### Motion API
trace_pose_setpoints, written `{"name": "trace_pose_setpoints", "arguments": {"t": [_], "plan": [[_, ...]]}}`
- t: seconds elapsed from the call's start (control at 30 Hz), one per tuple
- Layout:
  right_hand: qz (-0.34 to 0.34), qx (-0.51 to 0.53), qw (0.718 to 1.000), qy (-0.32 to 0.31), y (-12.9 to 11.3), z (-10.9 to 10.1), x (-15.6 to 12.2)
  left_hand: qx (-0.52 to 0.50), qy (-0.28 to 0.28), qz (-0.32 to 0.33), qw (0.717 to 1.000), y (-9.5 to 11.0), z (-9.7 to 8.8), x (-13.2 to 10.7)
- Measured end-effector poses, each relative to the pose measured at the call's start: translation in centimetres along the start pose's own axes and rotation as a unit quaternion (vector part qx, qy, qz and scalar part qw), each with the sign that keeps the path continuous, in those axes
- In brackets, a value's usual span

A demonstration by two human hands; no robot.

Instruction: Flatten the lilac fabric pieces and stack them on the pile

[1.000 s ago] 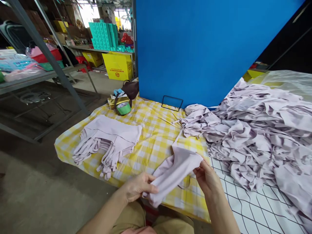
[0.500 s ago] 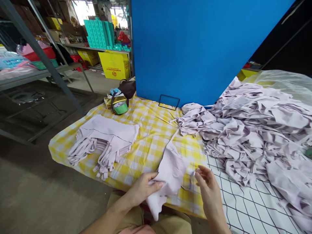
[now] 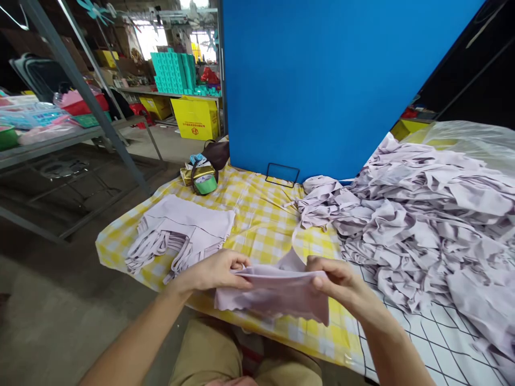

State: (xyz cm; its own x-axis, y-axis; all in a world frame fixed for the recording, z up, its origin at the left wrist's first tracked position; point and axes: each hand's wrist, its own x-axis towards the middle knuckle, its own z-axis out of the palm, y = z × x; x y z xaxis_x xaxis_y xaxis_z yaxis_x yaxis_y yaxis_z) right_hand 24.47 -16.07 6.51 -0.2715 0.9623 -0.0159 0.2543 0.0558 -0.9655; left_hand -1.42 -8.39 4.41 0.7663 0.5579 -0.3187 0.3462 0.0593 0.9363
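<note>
A pale lilac fabric piece (image 3: 277,292) is stretched between my two hands above the front of the table. My left hand (image 3: 225,271) pinches its upper left edge between thumb and fingers. At the upper right edge, my right hand (image 3: 332,276) pinches it the same way. The cloth's lower edge hangs down in a wavy line, and a narrow end trails behind toward the heap. To the left lies a neat stack of matching lilac pieces (image 3: 193,217) with straps at its near side. A large loose heap of lilac pieces (image 3: 402,230) covers the right.
A yellow checked tablecloth (image 3: 257,214) covers the table, with a white grid-patterned cloth (image 3: 426,338) at right. Behind stands a big blue board (image 3: 322,86) by a black wire frame (image 3: 282,176). Green tape (image 3: 206,185) sits at the back left, near a metal rack (image 3: 84,96).
My right hand, apart from the cloth before, now grips its right edge. The fabric has gone from hanging in my left hand to being spread sideways between both hands. The view has shifted slightly.
</note>
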Motion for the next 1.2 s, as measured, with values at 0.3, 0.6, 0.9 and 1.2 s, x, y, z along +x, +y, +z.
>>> {"name": "trace_pose_setpoints", "arguments": {"t": [0.3,0.6,0.9,1.2], "plan": [[0.085,-0.081,0.974,0.191,1.7,-3.7,-0.6,-0.145,-0.037,0.034,0.988,0.5,-0.9,-0.5],[0.079,-0.096,0.982,0.144,3.9,4.3,-0.8,-0.483,0.07,0.032,0.872,-2.4,3.8,4.2],[0.183,0.311,0.92,0.151,3.7,5.8,-1.2,-0.521,-0.008,0.071,0.851,-1.4,4.5,4.1],[0.107,0.316,0.917,0.219,0.1,2.9,1.2,-0.414,0.019,0.077,0.907,-1.4,3.6,3.6]]}}
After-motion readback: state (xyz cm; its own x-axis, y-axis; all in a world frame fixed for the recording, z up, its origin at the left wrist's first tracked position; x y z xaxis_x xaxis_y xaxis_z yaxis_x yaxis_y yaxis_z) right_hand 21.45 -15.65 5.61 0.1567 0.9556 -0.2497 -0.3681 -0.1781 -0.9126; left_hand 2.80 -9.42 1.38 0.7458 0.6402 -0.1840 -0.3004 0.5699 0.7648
